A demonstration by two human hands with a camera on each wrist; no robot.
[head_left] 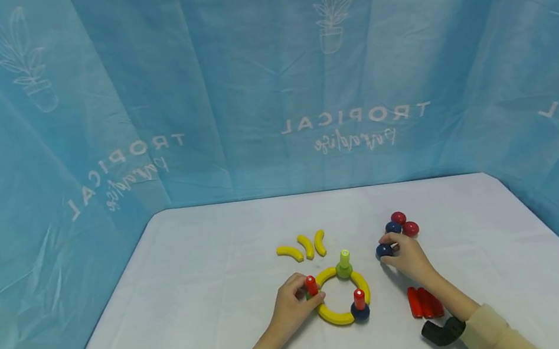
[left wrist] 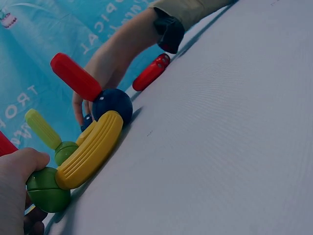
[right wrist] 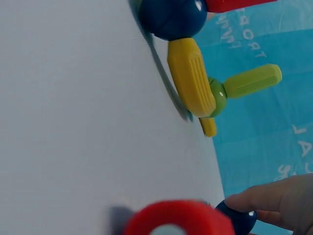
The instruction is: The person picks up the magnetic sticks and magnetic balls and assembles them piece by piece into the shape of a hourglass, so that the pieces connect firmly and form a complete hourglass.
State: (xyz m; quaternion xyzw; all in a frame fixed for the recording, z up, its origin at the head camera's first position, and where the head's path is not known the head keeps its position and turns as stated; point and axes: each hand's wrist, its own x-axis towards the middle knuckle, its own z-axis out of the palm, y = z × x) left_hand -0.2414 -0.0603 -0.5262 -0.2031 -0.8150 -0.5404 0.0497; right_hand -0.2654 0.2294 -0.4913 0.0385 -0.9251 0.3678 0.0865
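Observation:
A ring of curved yellow pieces (head_left: pixel 335 317) joined by balls lies on the table. My left hand (head_left: pixel 289 304) grips the green ball (left wrist: pixel 49 191) at its left side, from which a red rod (head_left: pixel 311 285) stands up. Another green ball (head_left: pixel 344 271) bears a light green rod (head_left: pixel 344 258), and a dark blue ball (head_left: pixel 360 312) bears a second red rod (head_left: pixel 359 298). To the right, my right hand (head_left: pixel 408 258) pinches a loose dark blue ball (head_left: pixel 384 250) between thumb and fingers. Another blue ball (head_left: pixel 393 227) and red balls (head_left: pixel 411 228) sit just beyond it.
Beyond the ring lie three loose curved yellow pieces (head_left: pixel 289 253). Several red rods (head_left: pixel 425 302) lie side by side near my right forearm. A blue printed curtain (head_left: pixel 245 84) surrounds the white table (head_left: pixel 193 282).

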